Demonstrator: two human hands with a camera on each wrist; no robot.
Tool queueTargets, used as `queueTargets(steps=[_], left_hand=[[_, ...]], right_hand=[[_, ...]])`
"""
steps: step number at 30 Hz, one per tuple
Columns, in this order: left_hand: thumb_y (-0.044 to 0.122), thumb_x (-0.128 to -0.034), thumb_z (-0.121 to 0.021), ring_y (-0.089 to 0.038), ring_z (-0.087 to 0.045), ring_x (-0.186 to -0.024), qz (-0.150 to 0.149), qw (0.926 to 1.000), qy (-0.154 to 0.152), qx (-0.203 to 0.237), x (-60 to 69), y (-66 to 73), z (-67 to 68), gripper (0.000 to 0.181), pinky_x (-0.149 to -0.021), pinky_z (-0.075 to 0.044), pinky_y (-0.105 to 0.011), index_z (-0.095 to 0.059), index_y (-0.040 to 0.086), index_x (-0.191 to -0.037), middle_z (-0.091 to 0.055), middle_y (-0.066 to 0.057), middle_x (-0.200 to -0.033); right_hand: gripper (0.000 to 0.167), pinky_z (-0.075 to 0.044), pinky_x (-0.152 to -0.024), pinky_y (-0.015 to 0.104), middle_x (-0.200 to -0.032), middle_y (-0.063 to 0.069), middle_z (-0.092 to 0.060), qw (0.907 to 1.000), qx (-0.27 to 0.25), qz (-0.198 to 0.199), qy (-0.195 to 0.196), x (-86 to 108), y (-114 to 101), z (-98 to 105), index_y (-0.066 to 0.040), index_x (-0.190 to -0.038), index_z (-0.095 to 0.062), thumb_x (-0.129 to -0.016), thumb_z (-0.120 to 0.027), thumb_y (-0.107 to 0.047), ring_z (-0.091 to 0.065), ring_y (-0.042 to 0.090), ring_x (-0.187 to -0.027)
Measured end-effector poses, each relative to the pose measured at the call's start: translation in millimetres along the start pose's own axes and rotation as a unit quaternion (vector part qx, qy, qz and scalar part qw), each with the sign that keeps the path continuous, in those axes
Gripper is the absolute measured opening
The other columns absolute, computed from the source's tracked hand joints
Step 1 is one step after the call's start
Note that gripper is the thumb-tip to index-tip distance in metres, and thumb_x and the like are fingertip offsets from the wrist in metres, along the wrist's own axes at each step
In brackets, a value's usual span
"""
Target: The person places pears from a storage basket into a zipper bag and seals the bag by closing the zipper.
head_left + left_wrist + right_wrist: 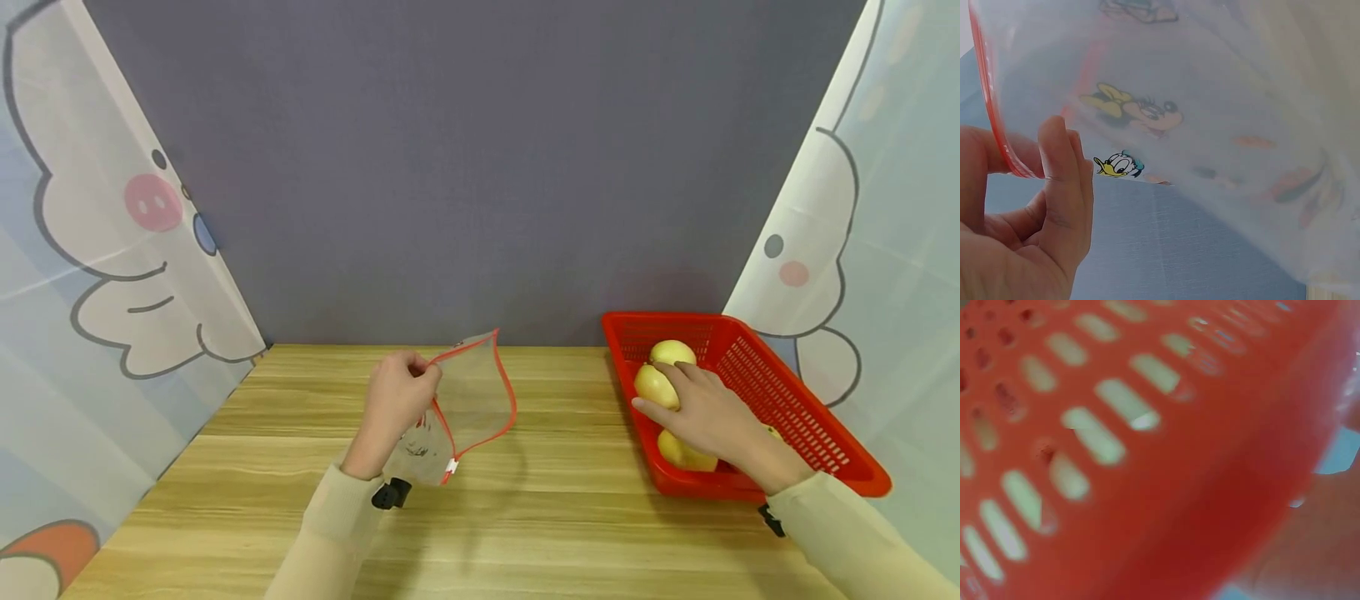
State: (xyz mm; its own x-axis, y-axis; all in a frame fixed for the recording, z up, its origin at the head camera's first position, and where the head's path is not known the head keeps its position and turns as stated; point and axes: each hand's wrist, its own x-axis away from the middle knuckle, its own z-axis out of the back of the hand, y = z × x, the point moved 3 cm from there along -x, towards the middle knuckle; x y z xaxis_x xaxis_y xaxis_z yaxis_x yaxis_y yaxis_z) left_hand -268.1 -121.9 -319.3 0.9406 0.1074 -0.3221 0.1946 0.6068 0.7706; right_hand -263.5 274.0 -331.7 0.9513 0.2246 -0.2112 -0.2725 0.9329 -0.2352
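Note:
My left hand (401,392) pinches the rim of a clear plastic zip bag (472,396) with red edging and a white slider (452,467). The bag's mouth gapes. Cartoon figures are printed on the bag (1141,112) in the left wrist view, where my fingers (1063,181) are at the red rim. On the right, my right hand (712,408) reaches into a red basket (795,379), thumb and fingers spread beside a yellow fruit (654,387). Whether it grips the fruit cannot be made out. Another yellow fruit (672,352) lies behind, and more yellow fruit (682,454) sits nearer.
The basket stands on a wood-grain table (555,500) at the right, its slotted wall (1166,469) filling the right wrist view. A grey panel (480,167) rises behind the table. Printed curtains (75,333) hang at both sides.

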Motion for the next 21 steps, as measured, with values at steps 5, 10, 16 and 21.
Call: queueTargets(steps=[5, 10, 16, 21], left_hand=[[0.016, -0.0920, -0.060, -0.020, -0.054, -0.047, 0.002, 1.0000, -0.002, 0.002, 0.1, -0.9, -1.0, 0.016, -0.047, -0.045, -0.035, -0.069, 0.007, -0.082, -0.064, -0.005, -0.067], [0.017, -0.0925, -0.060, -0.020, -0.052, -0.045, 0.008, 0.9999, -0.006, 0.005, 0.9, -1.5, -1.7, 0.017, -0.045, -0.045, -0.035, -0.069, 0.007, -0.082, -0.064, -0.005, -0.066], [0.018, -0.0932, -0.059, -0.021, -0.052, -0.043, 0.011, 0.9999, -0.008, 0.008, 1.7, -1.9, -1.3, 0.017, -0.044, -0.044, -0.035, -0.068, 0.007, -0.083, -0.064, -0.005, -0.066], [0.018, -0.0942, -0.060, -0.021, -0.053, -0.044, 0.013, 0.9998, -0.011, 0.007, 1.9, -2.5, -0.2, 0.017, -0.045, -0.045, -0.035, -0.069, 0.007, -0.085, -0.064, -0.005, -0.067]], right_hand=[[0.083, -0.047, -0.086, 0.069, -0.139, 0.032, -0.050, 0.9998, 0.004, -0.013, -0.013, 2.5, 9, -6, 0.004, -0.146, -0.046, -0.097, -0.054, -0.062, -0.048, 0.056, -0.120], [0.088, -0.045, -0.089, 0.072, -0.142, 0.035, -0.047, 0.9984, 0.007, -0.030, -0.047, 5.5, 16, -12, 0.007, -0.144, -0.047, -0.095, -0.053, -0.067, -0.046, 0.057, -0.124], [0.083, -0.045, -0.092, 0.070, -0.138, 0.037, -0.050, 0.9959, -0.008, -0.033, -0.084, 9.8, 22, -14, 0.008, -0.141, -0.050, -0.097, -0.053, -0.063, -0.048, 0.055, -0.123], [0.080, -0.043, -0.096, 0.069, -0.137, 0.035, -0.052, 0.9951, -0.012, -0.027, -0.095, 8.5, 27, -16, 0.008, -0.140, -0.052, -0.097, -0.056, -0.060, -0.050, 0.054, -0.123]])
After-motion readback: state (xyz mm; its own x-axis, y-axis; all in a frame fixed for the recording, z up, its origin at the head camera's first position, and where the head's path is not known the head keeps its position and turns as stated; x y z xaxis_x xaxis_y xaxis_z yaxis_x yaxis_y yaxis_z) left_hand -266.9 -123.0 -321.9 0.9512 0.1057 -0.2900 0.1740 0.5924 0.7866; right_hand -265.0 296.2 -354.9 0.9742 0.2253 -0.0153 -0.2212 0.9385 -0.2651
